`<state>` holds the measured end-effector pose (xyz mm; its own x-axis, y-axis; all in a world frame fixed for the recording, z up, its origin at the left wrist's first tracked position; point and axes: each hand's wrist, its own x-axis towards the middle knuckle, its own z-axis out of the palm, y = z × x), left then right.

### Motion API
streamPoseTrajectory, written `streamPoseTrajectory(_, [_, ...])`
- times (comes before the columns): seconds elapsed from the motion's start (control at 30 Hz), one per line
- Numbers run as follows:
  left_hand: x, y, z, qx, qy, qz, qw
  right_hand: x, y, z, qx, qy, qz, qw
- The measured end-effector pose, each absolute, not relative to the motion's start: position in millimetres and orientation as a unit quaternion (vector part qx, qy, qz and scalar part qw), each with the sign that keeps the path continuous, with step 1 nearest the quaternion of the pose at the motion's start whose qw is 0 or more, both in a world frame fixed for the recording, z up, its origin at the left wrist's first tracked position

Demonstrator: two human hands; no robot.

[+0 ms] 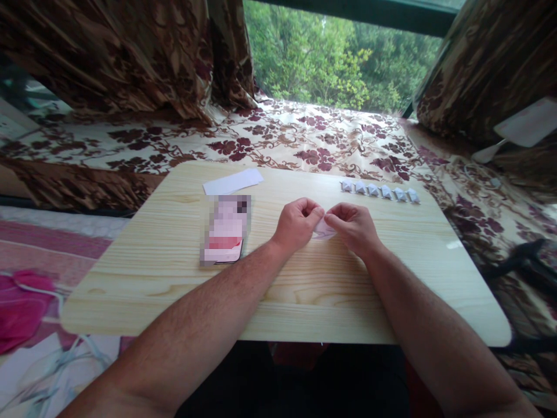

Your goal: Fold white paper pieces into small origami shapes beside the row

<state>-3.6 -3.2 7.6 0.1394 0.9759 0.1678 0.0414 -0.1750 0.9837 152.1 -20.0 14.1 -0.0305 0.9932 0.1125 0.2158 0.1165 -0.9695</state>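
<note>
Both hands meet above the middle of the table, pinching a small piece of white paper [324, 230] between them. My left hand [298, 220] grips its left side with thumb and forefinger, the other fingers curled in. On the opposite side, my right hand [353, 225] holds the paper in a closed pinch. The paper looks folded, but the fingers cover much of it. Beyond my right hand stands a row of several small folded white paper pieces [373, 190] near the far edge.
A phone [226, 226], partly pixelated, lies left of my hands on the wooden table [287, 307]. White paper strips [232, 182] rest behind it. Patterned cloth [313, 139] covers the ledge beyond, below a window. A white lamp-like object [526, 123] stands at the right.
</note>
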Motion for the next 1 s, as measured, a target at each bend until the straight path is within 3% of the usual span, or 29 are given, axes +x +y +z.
streamPoseTrajectory(1.0, [-4.1,-4.7,7.0,0.613,0.452,0.499,0.414,147.3,-22.5,19.6,-0.525,-0.608,0.42,0.422])
